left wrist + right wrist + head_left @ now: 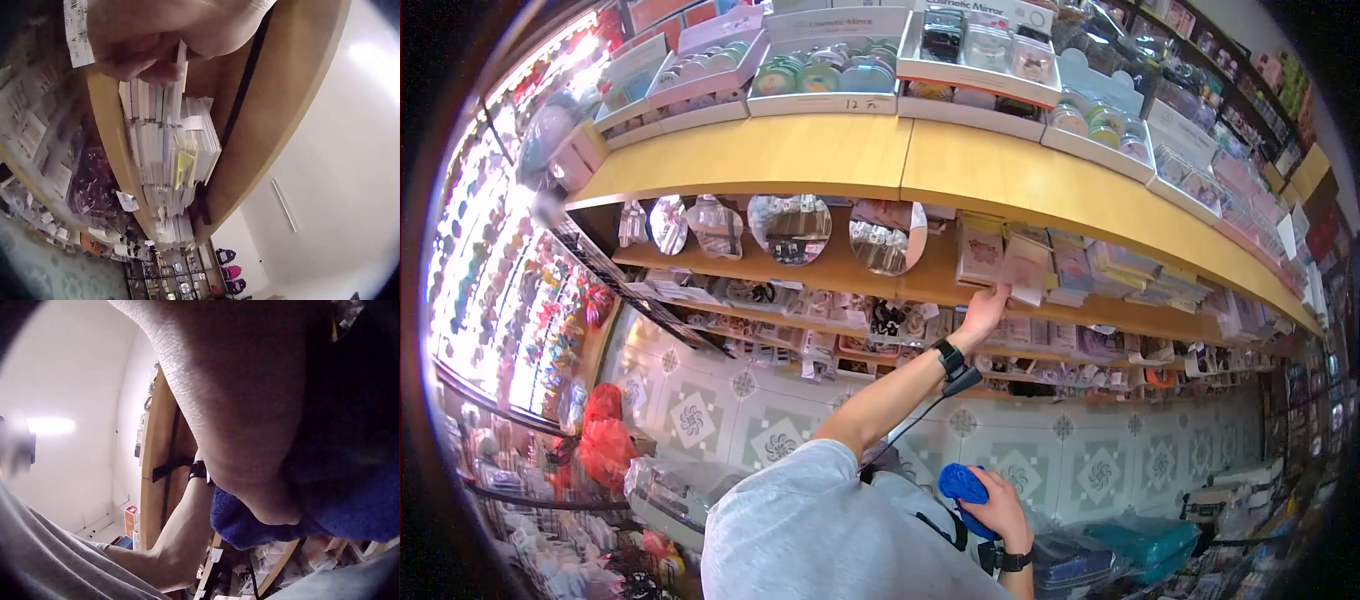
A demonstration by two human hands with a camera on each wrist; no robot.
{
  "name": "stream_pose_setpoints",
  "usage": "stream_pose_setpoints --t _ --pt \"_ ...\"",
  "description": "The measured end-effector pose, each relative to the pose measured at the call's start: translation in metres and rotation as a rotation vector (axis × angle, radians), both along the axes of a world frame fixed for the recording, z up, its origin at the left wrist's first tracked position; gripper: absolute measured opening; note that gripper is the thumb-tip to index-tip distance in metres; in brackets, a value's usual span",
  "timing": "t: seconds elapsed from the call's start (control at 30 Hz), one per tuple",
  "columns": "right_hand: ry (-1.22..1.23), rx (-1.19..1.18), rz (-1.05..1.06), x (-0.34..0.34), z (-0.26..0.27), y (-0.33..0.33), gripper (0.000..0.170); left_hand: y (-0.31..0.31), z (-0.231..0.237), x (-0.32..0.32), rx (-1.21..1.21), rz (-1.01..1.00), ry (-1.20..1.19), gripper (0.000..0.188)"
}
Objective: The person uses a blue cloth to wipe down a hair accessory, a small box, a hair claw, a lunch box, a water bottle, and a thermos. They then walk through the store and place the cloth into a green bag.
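Left hand (pixel 986 309) pinches booklet (pixel 1026 266), long axis pointing into shelf (pixel 942 270); right hand (pixel 1000 507) grips blue cloth (pixel 961 484)

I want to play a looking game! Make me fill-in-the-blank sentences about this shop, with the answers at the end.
1. The left hand pinches a thin booklet, while the ____ hand holds the blue cloth.
2. The two biggest mirrors under the counter top are shaped like a ____.
3. The box with a handwritten 12 has the printed words "Cosmetic ____".
4. The brightly coloured plastic bag left of the floor tiles is ____.

Missing words: right; circle; Mirror; red.
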State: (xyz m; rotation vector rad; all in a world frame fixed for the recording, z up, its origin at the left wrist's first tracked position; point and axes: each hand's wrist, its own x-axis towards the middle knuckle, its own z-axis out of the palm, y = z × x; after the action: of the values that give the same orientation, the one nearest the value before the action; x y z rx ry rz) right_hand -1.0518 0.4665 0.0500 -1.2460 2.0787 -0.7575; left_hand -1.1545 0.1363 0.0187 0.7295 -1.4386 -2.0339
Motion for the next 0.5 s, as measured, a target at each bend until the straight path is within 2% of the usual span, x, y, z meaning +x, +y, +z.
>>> stream_pose_setpoints --t 0.17,0.23,0.37,0.43,0.5 --pt "0.005 0.026 -0.081 0.018 0.006 -0.011 0.060 0.023 0.011 0.024 0.072 -0.033 0.126 0.035" --pt "-0.001 -0.004 -0.111 0.025 -0.001 -0.020 0.060 0.036 0.031 0.046 0.073 -0.143 0.049 0.035" --pt "0.031 -0.029 -0.153 0.034 -0.023 -0.039 0.061 0.054 0.037 0.074 0.216 -0.391 0.144 0.036" --pt "0.017 -0.027 -0.164 0.035 -0.018 -0.052 0.061 0.055 0.048 0.092 0.256 -0.534 0.144 0.037" --pt "0.007 -0.028 -0.184 0.037 -0.014 -0.064 0.061 0.058 0.043 0.095 0.327 -0.575 0.126 0.036"
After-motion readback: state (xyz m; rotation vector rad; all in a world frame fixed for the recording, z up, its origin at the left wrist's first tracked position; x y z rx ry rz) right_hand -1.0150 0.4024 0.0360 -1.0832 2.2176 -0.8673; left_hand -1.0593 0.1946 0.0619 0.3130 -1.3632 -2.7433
